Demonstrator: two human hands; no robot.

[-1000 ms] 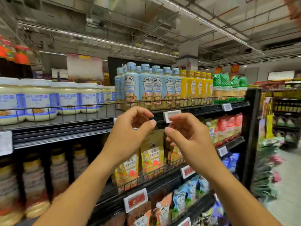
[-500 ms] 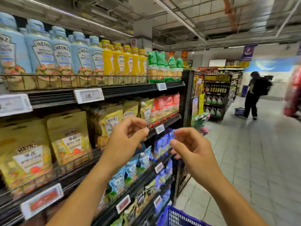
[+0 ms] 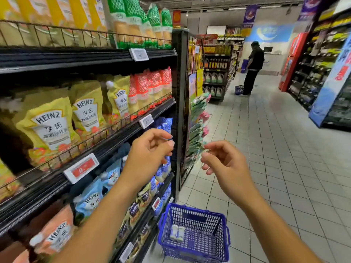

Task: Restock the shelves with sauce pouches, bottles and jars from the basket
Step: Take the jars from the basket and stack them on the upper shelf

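Observation:
A blue plastic basket [image 3: 221, 238] stands on the floor at the foot of the shelves, with a small white item [image 3: 177, 233] lying inside it. My left hand [image 3: 147, 156] is raised in front of the lower shelves, fingers loosely curled, holding nothing. My right hand [image 3: 222, 164] hovers beside it above the basket, also loosely curled and empty. Yellow Heinz sauce pouches [image 3: 51, 126] fill the middle shelf; light blue pouches [image 3: 91, 200] sit on the shelf below. Bottles with green net sleeves [image 3: 133, 21] stand on the top shelf.
The black shelf unit [image 3: 178, 103] ends just right of my left hand, with packets hanging on its end panel [image 3: 197, 128]. A tiled aisle [image 3: 275, 158] opens to the right. A person in black [image 3: 253, 67] stands far down it beside another basket.
My view has turned right and down from the top shelf toward the aisle, bringing the basket on the floor into sight. Both hands stay raised and empty, now a little further apart.

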